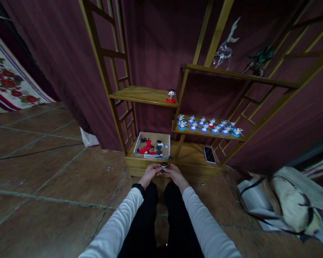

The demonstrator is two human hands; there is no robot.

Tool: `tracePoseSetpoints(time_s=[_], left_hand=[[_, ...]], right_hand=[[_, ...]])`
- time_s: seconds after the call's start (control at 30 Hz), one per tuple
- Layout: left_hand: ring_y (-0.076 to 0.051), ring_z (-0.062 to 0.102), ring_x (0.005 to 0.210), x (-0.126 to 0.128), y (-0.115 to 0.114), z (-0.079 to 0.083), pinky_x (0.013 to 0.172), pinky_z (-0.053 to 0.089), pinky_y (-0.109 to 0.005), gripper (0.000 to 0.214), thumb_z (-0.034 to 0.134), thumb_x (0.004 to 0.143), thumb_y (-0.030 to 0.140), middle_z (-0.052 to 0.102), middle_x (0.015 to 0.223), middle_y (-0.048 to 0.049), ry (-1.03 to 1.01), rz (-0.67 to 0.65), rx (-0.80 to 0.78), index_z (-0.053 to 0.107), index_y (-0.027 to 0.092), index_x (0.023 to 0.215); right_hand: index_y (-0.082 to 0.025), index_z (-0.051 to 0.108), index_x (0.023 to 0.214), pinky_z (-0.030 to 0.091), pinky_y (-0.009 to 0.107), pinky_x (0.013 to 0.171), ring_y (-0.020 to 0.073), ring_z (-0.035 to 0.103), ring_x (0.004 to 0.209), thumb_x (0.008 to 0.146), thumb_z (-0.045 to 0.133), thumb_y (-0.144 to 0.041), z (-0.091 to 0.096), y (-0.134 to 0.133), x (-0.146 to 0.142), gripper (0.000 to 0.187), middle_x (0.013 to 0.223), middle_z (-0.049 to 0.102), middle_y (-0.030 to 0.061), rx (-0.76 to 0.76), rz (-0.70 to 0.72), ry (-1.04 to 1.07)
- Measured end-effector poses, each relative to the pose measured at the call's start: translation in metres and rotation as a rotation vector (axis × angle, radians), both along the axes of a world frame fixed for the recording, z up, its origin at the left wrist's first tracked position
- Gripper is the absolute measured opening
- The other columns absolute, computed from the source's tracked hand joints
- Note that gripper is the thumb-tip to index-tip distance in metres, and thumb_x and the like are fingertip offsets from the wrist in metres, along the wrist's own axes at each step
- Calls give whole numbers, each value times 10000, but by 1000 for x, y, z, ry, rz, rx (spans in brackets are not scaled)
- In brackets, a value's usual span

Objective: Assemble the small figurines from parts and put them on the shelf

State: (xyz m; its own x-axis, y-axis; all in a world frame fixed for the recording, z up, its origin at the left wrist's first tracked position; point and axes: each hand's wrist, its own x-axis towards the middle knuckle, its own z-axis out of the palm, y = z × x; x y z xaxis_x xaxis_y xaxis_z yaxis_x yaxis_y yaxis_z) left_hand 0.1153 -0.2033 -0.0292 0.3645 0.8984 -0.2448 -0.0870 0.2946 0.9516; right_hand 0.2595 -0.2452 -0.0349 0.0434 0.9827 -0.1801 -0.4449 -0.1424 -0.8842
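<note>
Between my two hands, just in front of the low shelf edge, is a small black-haired figurine point(163, 167) on a dark base. The fingers of my left hand point(151, 171) close on its left side, and those of my right hand point(174, 172) close on its right side. Right behind my hands stands an open cardboard box point(165, 139) holding several figurines with red and dark bases, lying jumbled. A similar figurine point(171, 96) on a red base stands upright at the right end of the shelf above.
On the right middle shelf point(193, 134) several blue-and-white figurines stand in two rows. A phone point(209, 154) lies on the bottom shelf point(191, 154). The top shelf bears a clear deer ornament point(224, 53) and a dark green ornament point(261, 59). Bags point(288, 200) lie on the floor at right.
</note>
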Motion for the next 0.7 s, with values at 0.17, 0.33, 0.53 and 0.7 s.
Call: tracePoseSetpoints(time_s=[0.17, 0.33, 0.53, 0.7], left_hand=[[-86, 576, 492, -1, -2, 3, 468, 413, -180, 283, 714, 606, 264, 623, 623, -9, 2, -9, 26, 606, 122, 826], [-100, 594, 546, -3, -4, 5, 518, 433, -198, 287, 696, 592, 219, 639, 665, -18, -24, -2, 55, 597, 132, 848], [-95, 559, 547, -4, -5, 9, 522, 405, -202, 310, 703, 577, 300, 611, 626, -1, 4, 5, 128, 611, 134, 822], [-87, 530, 535, -5, -5, 10, 518, 391, -203, 338, 719, 562, 321, 601, 604, 3, -25, -7, 154, 617, 126, 819]], right_hand=[[-214, 627, 863, 469, 350, 754, 191, 619, 810, 479, 759, -208, 0, 0, 0, 406, 866, 670, 26, 6, -25, -13], [-215, 627, 887, 449, 340, 784, 186, 613, 827, 453, 741, -158, -4, 3, 2, 452, 892, 672, 18, -2, -31, -47], [-211, 636, 867, 436, 330, 789, 190, 608, 835, 473, 702, -135, -1, 0, 1, 407, 872, 684, 22, 68, -37, -72], [-221, 644, 856, 447, 325, 777, 197, 609, 846, 483, 679, -126, 0, 0, 1, 386, 868, 690, 17, 81, -34, -63]])
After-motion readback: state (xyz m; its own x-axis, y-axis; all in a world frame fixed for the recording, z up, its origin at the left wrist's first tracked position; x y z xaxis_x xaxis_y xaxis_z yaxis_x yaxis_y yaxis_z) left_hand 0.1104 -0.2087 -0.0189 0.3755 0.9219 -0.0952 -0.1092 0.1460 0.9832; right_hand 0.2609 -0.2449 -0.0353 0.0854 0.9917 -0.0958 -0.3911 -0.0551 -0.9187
